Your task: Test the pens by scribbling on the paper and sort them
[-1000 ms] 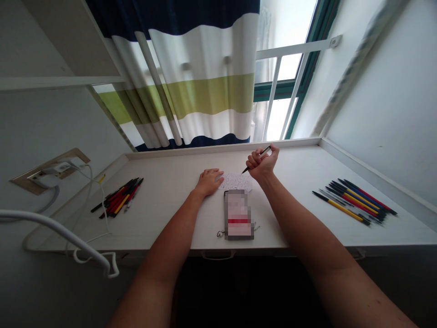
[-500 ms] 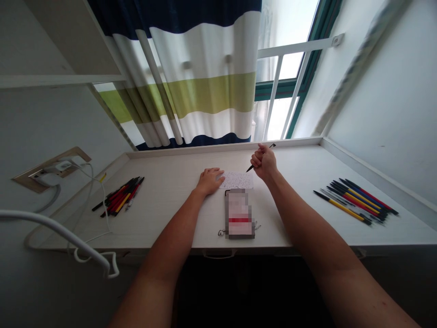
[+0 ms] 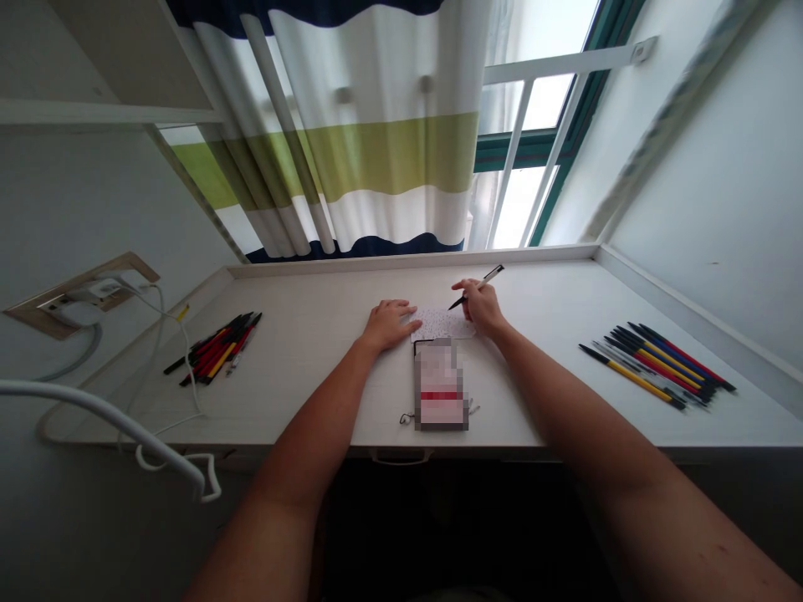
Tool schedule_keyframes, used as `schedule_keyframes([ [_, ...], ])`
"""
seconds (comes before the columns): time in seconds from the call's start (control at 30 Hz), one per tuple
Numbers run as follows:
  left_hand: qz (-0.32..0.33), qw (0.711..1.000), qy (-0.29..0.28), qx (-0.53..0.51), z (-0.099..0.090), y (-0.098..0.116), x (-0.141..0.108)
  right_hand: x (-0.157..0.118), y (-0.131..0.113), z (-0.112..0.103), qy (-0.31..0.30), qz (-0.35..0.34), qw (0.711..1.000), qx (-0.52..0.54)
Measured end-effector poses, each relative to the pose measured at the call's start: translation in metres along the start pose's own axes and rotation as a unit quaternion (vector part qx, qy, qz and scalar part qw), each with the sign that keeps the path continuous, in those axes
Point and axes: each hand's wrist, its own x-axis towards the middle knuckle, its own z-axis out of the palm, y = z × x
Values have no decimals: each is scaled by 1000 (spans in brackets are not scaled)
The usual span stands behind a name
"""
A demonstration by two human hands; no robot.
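Note:
My right hand (image 3: pixel 482 306) holds a pen (image 3: pixel 491 275) with a dark tip and a light barrel, tilted so its tip points down and left over a patterned sheet of paper (image 3: pixel 439 323). Flat at the sheet's left edge lies my left hand (image 3: pixel 390 324), fingers spread, the thumb on or beside the paper. Just below the paper rests a phone-like flat object (image 3: pixel 440 385); its face is blurred out, so I cannot make out what it shows.
On the left of the white desk (image 3: pixel 301 368) is a pile of pens (image 3: pixel 217 347). More pens (image 3: pixel 656 365) lie side by side on the right. A white cable (image 3: pixel 189 351) runs from the wall socket (image 3: pixel 81 297) over the desk's left end. Striped curtains (image 3: pixel 389 150) hang behind.
My right hand has turned from a fist around the pen to a looser finger hold, showing more of the barrel. My left hand stays at the paper's left edge. The view has shifted slightly.

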Motion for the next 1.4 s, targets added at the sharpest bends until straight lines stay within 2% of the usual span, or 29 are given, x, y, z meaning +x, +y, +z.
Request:
schedule_keyframes([
  [0.1,-3,1000,1,3,1,0,0,-4,6,8,-62,1,995,-79],
  [0.17,-5,1000,0,-1,1,0,-1,-6,8,9,-52,-2,992,-112],
  [0.33,-9,1000,-5,-5,0,0,-1,-7,7,8,-53,25,996,-70],
  [0.53,-8,1000,-6,-14,0,0,-2,-7,8,10,-10,-51,968,-246],
  [0.63,-6,1000,-7,-20,-1,0,-2,-5,12,11,-3,-93,954,-287],
  [0.73,-7,1000,-9,-21,-1,1,-2,-2,14,11,-11,-95,950,-298],
  [1.0,-10,1000,-17,-18,-3,4,-4,-1,8,13,-19,-70,960,-269],
  [1.13,-22,999,-7,-32,-4,6,-5,-3,-7,10,2,-39,990,-136],
  [1.23,-29,998,14,-47,-6,7,-5,-8,-19,4,-2,-34,999,-34],
  [1.4,12,995,57,-77,-15,14,-9,-15,-27,1,-17,-39,999,-10],
])
